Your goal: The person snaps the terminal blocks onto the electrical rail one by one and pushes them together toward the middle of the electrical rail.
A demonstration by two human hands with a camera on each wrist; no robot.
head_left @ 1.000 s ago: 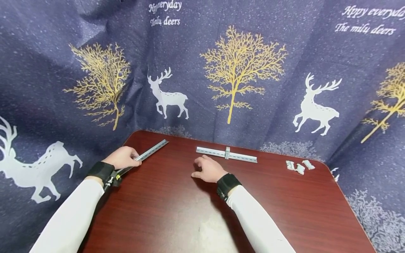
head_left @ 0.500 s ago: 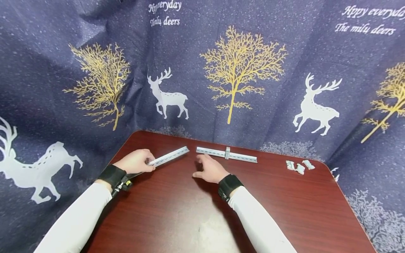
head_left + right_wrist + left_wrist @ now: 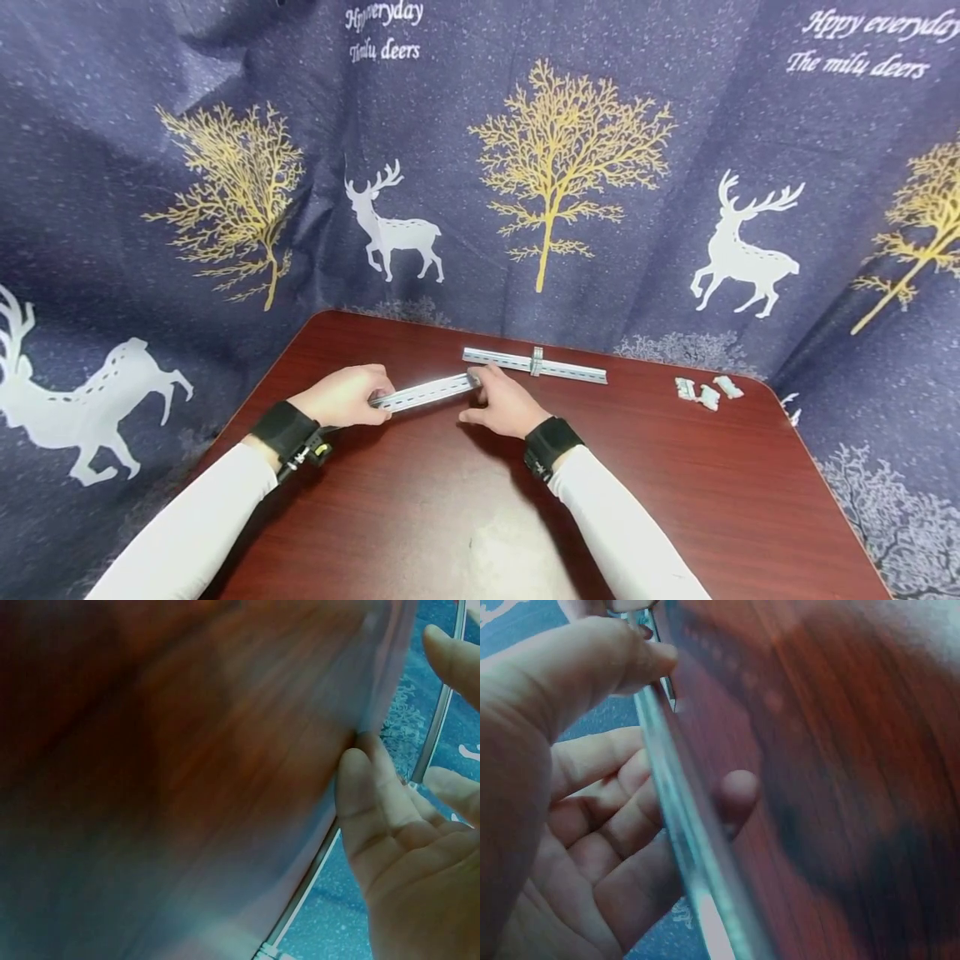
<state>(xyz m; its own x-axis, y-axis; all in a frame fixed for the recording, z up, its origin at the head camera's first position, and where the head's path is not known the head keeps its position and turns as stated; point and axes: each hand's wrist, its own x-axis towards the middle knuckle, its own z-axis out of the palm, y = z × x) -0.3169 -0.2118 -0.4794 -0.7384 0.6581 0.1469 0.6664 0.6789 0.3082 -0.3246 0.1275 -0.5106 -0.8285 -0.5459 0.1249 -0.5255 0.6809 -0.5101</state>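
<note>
A slotted metal DIN rail [image 3: 427,393] slants across the left half of the table in the head view. My left hand [image 3: 347,397] grips it near its middle, the thumb on one side and fingers on the other in the left wrist view. The rail's far end reaches my right hand [image 3: 507,403], whose thumb and fingers are spread. In the right wrist view this rail end [image 3: 435,735] lies between the thumb and the fingers, which are not closed around it. Behind the right hand lies a second DIN rail [image 3: 573,372] with a small clipped-on block [image 3: 536,361] near its middle.
Several small pale pieces [image 3: 707,397] lie together at the right back of the reddish-brown table [image 3: 637,475]. A dark blue curtain [image 3: 480,167] printed with trees and deer hangs right behind the table's back and side edges.
My left hand has carried the DIN rail rightward, so its far end now meets the right hand. The right hand has barely moved. The second rail and pale pieces stay put.
</note>
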